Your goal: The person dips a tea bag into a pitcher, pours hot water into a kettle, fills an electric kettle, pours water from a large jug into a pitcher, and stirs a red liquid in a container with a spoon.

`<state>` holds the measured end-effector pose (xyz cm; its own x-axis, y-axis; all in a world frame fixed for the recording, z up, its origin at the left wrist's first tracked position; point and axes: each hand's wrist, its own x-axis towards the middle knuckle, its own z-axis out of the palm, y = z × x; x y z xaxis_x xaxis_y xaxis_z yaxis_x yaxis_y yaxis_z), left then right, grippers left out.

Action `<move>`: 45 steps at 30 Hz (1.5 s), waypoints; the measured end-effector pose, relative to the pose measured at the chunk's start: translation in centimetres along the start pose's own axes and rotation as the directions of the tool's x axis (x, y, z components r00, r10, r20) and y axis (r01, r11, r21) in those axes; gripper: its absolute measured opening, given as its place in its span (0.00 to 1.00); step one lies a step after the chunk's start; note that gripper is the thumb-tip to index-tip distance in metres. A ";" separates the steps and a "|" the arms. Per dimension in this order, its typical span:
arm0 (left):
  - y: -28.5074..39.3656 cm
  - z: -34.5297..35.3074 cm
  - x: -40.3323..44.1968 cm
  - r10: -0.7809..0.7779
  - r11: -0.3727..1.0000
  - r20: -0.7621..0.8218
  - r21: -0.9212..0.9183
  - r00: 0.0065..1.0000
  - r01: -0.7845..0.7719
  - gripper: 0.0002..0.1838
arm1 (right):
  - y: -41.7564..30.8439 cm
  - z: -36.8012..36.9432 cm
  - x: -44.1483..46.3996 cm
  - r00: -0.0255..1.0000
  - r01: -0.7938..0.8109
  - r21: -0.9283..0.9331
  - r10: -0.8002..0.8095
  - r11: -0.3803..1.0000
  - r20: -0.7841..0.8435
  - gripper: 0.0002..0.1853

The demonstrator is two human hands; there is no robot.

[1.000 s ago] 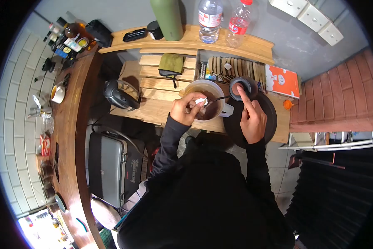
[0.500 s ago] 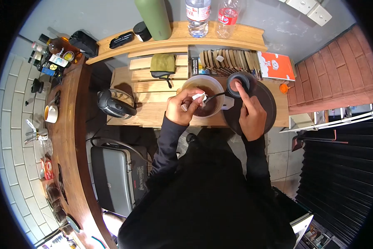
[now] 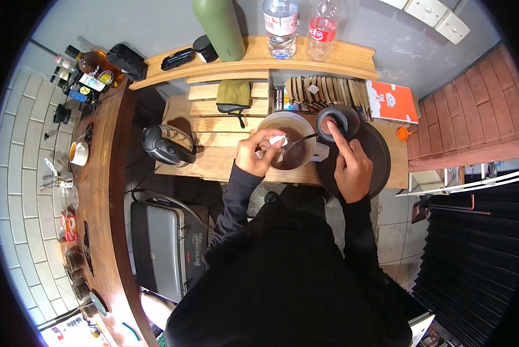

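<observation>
My left hand (image 3: 257,152) pinches a small white crumpled piece, perhaps tissue or paper (image 3: 278,140), over the near-left rim of a translucent plastic tub (image 3: 299,117) with brown contents. A thin black handle (image 3: 305,139) slants from inside the tub toward a dark round cup (image 3: 322,132). My right hand (image 3: 353,169) is to the right, its index finger stretched onto the cup's top; the other fingers are curled, and no grip on anything shows. Beneath that hand lies a round dark tray (image 3: 381,156).
A black kettle (image 3: 161,144) stands left on the slatted wood. Behind the tub are a green pouch (image 3: 233,95), a row of books (image 3: 329,92) and an orange notebook (image 3: 393,101). A shelf holds a green bottle (image 3: 220,29) and two plastic bottles. A wooden counter (image 3: 103,202) runs along the left.
The whole view has shifted slightly down and right. Both hands keep nearly the same pose over the tub and the cup.
</observation>
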<state>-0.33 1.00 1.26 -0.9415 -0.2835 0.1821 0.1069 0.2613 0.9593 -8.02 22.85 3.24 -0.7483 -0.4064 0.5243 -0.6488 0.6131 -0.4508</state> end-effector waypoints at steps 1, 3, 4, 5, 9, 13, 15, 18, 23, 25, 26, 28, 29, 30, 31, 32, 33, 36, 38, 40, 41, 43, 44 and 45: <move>0.7 0.2 0.0 -0.006 1.000 0.004 0.006 1.000 0.006 0.11 | 0.1 0.1 0.1 1.000 -0.007 0.006 0.007 1.000 0.002 0.41; 2.3 0.2 -0.1 0.028 1.000 0.006 0.010 1.000 -0.028 0.10 | 0.3 0.2 0.2 1.000 0.015 -0.005 -0.015 1.000 -0.008 0.39; 2.4 0.2 0.0 0.064 0.998 -0.004 0.009 0.998 -0.064 0.10 | 0.3 0.2 0.3 1.000 0.010 0.000 -0.010 1.000 -0.009 0.39; 2.3 0.1 0.2 0.065 0.998 0.000 0.014 0.998 -0.065 0.10 | 0.2 0.2 0.4 1.000 0.017 0.002 -0.017 1.000 -0.007 0.39; 0.7 -0.1 0.0 -0.002 0.998 -0.027 0.068 1.000 0.004 0.10 | 0.1 0.2 0.4 1.000 0.013 -0.015 -0.012 1.000 0.018 0.39; 1.3 0.0 -0.1 0.015 1.000 -0.029 0.009 0.999 -0.015 0.10 | 0.4 0.4 0.3 1.000 0.002 -0.012 -0.003 1.000 -0.015 0.38; 1.5 -0.2 0.1 0.049 0.998 -0.034 0.032 0.998 -0.048 0.10 | 0.2 0.1 0.5 0.999 0.020 -0.035 -0.021 0.999 -0.027 0.37; 0.6 -0.5 0.2 0.033 0.999 -0.024 0.034 0.999 -0.032 0.09 | 0.0 0.3 0.7 0.995 0.043 -0.002 -0.043 0.999 -0.086 0.35; 0.6 -0.4 0.1 0.020 1.000 0.002 -0.009 1.000 -0.020 0.09 | -0.1 0.4 0.8 0.997 0.053 -0.021 -0.054 0.998 -0.059 0.35; 1.8 -0.8 0.3 0.027 1.000 -0.007 0.009 1.000 -0.027 0.10 | -0.4 0.3 0.8 0.997 0.060 -0.007 -0.060 0.998 -0.051 0.35; 2.0 -0.9 0.5 0.038 0.999 -0.008 0.010 0.999 -0.038 0.10 | -0.6 0.2 0.9 0.997 0.056 -0.018 -0.057 0.998 -0.048 0.34; 1.5 -1.2 0.5 0.024 1.000 0.006 0.014 1.000 -0.024 0.10 | -0.6 0.3 0.9 0.997 0.052 -0.029 -0.053 0.998 -0.049 0.34; 0.7 -1.2 0.3 0.025 1.000 0.010 0.016 1.000 -0.026 0.10 | -0.6 0.5 0.7 0.998 0.050 -0.018 -0.051 0.999 -0.049 0.34; 0.3 -1.1 0.1 0.003 1.000 0.019 -0.005 1.000 -0.003 0.10 | -0.5 0.6 0.6 0.998 0.046 -0.009 -0.046 0.999 -0.049 0.34; -0.1 -1.1 0.0 -0.021 0.999 0.031 -0.025 0.999 0.021 0.11 | -0.4 0.6 0.6 0.998 0.038 -0.012 -0.039 0.999 -0.053 0.34; -0.4 -1.0 -0.3 -0.023 0.999 0.027 -0.033 0.999 0.024 0.11 | -0.3 0.6 0.6 0.998 0.039 -0.015 -0.039 0.999 -0.044 0.34; 0.2 -1.0 -0.3 -0.029 0.999 0.031 -0.034 0.999 0.030 0.11 | -0.3 0.7 0.4 0.999 0.040 -0.015 -0.041 0.999 -0.032 0.34; 2.3 -1.2 -0.4 0.022 0.995 -0.012 -0.099 1.000 -0.023 0.10 | -0.5 0.4 0.6 0.997 0.051 -0.004 -0.051 0.999 -0.058 0.33; 2.0 -1.2 -0.2 0.018 0.995 -0.004 -0.095 1.000 -0.019 0.10 | -0.5 0.4 0.5 0.998 0.049 -0.006 -0.049 0.999 -0.050 0.33; 1.0 -1.1 0.1 0.020 0.996 0.009 -0.091 1.000 -0.019 0.10 | -0.5 0.3 0.5 0.998 0.044 -0.011 -0.045 0.999 -0.048 0.33; -0.3 -0.9 0.2 -0.010 0.998 0.017 -0.058 1.000 0.011 0.10 | -0.5 0.4 0.4 0.998 0.038 -0.018 -0.039 0.999 -0.042 0.33; -0.4 -0.6 0.2 -0.042 0.999 0.030 -0.026 0.999 0.043 0.10 | -0.5 0.3 0.2 0.999 0.025 -0.027 -0.026 0.999 -0.035 0.33; -0.3 -0.4 0.1 -0.021 0.998 0.026 -0.060 0.999 0.023 0.10 | -0.6 0.3 0.3 0.999 0.027 -0.024 -0.028 0.999 -0.038 0.33; 0.1 -0.2 0.0 -0.004 0.995 0.020 -0.095 1.000 0.006 0.10 | -0.6 0.1 0.3 0.999 0.028 -0.020 -0.029 0.999 -0.038 0.33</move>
<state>-0.25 0.82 1.37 -0.9483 -0.2658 0.1735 0.1308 0.1710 0.9766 -7.85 22.28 3.55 -0.7233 -0.3982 0.5641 -0.6669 0.6144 -0.4215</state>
